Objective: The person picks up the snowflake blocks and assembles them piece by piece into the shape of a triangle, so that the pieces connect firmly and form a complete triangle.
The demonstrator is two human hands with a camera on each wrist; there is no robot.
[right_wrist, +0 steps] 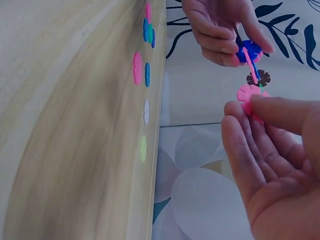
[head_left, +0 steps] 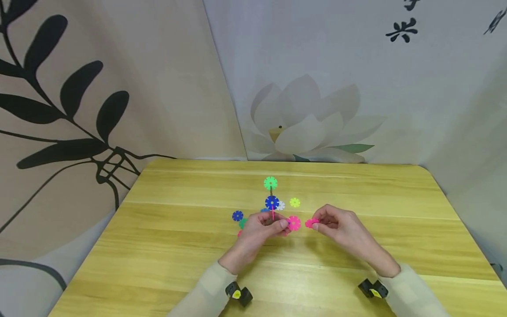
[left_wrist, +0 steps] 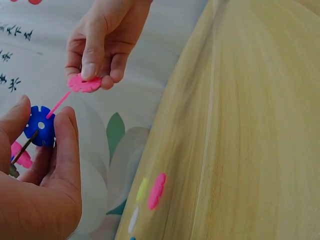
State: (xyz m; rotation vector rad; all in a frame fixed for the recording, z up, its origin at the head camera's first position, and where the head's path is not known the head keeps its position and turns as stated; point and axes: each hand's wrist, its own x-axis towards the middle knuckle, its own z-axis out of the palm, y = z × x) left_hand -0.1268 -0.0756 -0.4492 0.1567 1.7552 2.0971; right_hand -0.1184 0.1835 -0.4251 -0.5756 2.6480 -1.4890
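My left hand (head_left: 263, 229) pinches a blue notched disc (left_wrist: 40, 125) between thumb and fingers. It belongs to a small chain of joined plastic snowflake discs. A pink disc (head_left: 294, 223) sticks out of that blue one toward the right. Above the left hand in the head view stand a green disc (head_left: 270, 183), a brown disc (right_wrist: 259, 78) seen edge-on there, and another blue disc (head_left: 272, 202). My right hand (head_left: 342, 226) pinches a separate pink disc (head_left: 311, 223) by thumb and fingertips, a small gap from the chain's pink disc. The left fingers partly hide the joints.
Loose discs lie on the wooden table (head_left: 178, 264): a yellow one (head_left: 295, 202), a white one (head_left: 281, 205) and a blue one (head_left: 237, 215). A green disc (head_left: 243, 223) lies beside the left hand, partly covered. Printed wall coverings (head_left: 317, 66) stand behind the table's back edge.
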